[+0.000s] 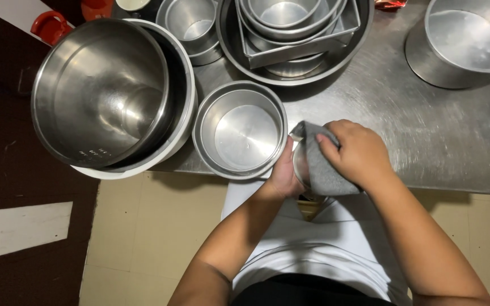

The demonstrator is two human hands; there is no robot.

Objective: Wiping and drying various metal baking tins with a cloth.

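My left hand (284, 173) grips a small round metal pan (300, 168) on edge at the front edge of the steel table (415, 130). Most of that pan is hidden by a grey cloth (321, 164). My right hand (355, 152) presses the cloth against the pan from the right. Just left of my hands a round metal cake pan (240, 130) lies flat on the table, nested over another one.
A large steel mixing bowl (100, 93) sits tilted in a white bowl (185, 107) at the left table corner. Stacked round and square pans (296, 34) fill the back. Another round pan (463, 42) stands back right. Red objects (49, 25) lie far left. Tiled floor below.
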